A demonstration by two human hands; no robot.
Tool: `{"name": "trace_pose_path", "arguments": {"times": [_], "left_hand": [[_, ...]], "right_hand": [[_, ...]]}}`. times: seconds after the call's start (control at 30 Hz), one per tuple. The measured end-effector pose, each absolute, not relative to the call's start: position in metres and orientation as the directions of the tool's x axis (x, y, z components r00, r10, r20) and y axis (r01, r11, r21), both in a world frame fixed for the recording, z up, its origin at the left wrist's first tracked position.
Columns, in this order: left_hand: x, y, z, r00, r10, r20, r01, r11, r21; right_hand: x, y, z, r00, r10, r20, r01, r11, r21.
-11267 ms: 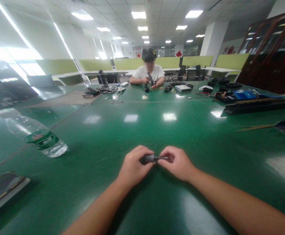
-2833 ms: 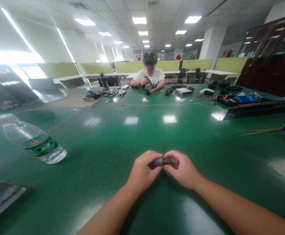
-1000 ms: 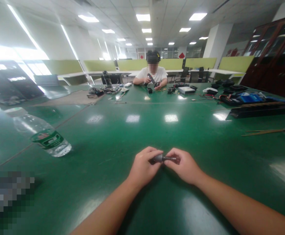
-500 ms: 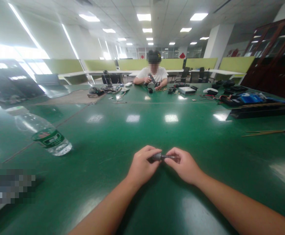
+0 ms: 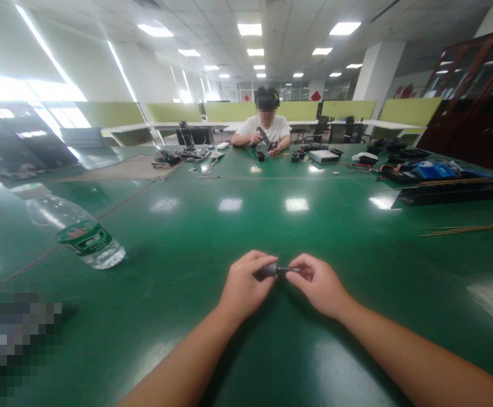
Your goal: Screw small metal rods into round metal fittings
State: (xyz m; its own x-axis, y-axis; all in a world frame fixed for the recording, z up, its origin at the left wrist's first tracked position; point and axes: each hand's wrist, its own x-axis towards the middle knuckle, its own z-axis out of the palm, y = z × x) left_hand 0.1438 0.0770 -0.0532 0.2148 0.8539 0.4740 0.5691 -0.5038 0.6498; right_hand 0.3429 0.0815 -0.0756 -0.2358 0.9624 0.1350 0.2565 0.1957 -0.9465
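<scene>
My left hand (image 5: 246, 285) is closed around the thick dark-grey handle of a screwdriver-like tool (image 5: 268, 270), with thumb and fingers on either side of it. A thin dark shaft (image 5: 284, 269) runs from the handle to the right. My right hand (image 5: 316, 285) pinches the far end of this shaft between thumb and fingertips, which partly hide it. The tool lies about level, just above the green table (image 5: 212, 237). Its tip cannot be made out.
A clear bottle with a green label (image 5: 89, 240) appears at the left. Across the table, a person (image 5: 267, 127) holds a dark device. Electronic parts and a white box (image 5: 325, 156) lie along the far side. To the right are a black tray (image 5: 454, 192) and thin sticks (image 5: 454, 230).
Both hands keep hold of the tool. My left hand and the handle have shifted very slightly left, and a little more bare shaft shows between the hands.
</scene>
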Motion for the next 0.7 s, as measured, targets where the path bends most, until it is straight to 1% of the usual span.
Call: {"name": "trace_pose_path", "arguments": {"times": [0.17, 0.37, 0.7], "left_hand": [[0.1439, 0.0771, -0.0516, 0.191, 0.859, 0.475, 0.587, -0.488, 0.646], [0.1427, 0.0779, -0.0516, 0.179, 0.852, 0.492, 0.596, -0.491, 0.635], [0.1406, 0.0789, -0.0515, 0.151, 0.85, 0.504, 0.578, -0.49, 0.652]], "right_hand": [[0.3427, 0.0814, -0.0742, -0.2, 0.972, 0.122, 0.275, 0.175, -0.945], [0.3425, 0.0808, -0.073, -0.191, 0.975, 0.115, 0.279, 0.166, -0.946], [0.343, 0.0817, -0.0745, -0.183, 0.977, 0.111, 0.274, 0.159, -0.949]]}}
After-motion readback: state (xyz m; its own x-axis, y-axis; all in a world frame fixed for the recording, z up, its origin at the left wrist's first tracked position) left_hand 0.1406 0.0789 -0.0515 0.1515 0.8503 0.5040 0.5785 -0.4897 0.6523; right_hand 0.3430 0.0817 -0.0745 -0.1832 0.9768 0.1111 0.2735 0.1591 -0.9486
